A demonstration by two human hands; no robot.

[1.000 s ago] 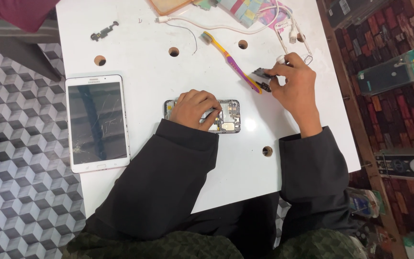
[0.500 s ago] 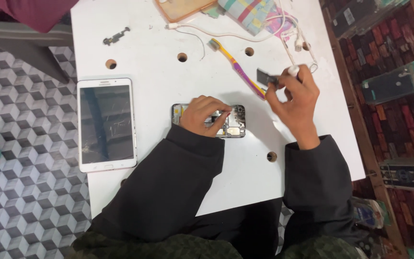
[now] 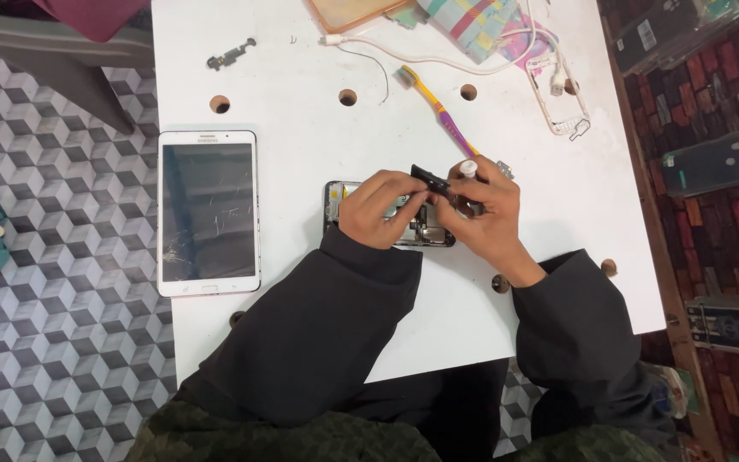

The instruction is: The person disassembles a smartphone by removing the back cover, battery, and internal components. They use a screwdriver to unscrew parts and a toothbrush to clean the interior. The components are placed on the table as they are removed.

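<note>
From the head camera, much of the opened phone is hidden: both hands sit over it, so only its left end and a strip of metal and circuit parts along its lower edge show. It lies flat near the middle of the white table, just right of the tablet. The left hand is curled, fingertips pressed down on the phone's innards. The right hand is closed around a small black oblong part, pinched above the phone's right end; a little white cap-like tip pokes up by its fingers, and I cannot tell what it belongs to. The purple handle of the toothbrush disappears behind that hand.

The tabletop is smooth, with round holes drilled through it. The tablet is a white-framed glass slab with a scuffed dark screen. The toothbrush has a yellow neck and pale bristles. A thin white cable winds along the far edge, beside a bare white plastic phone frame and a checked cloth cut off at the top. A small grey metal piece lies far left. Both sleeves are soft black fabric.
</note>
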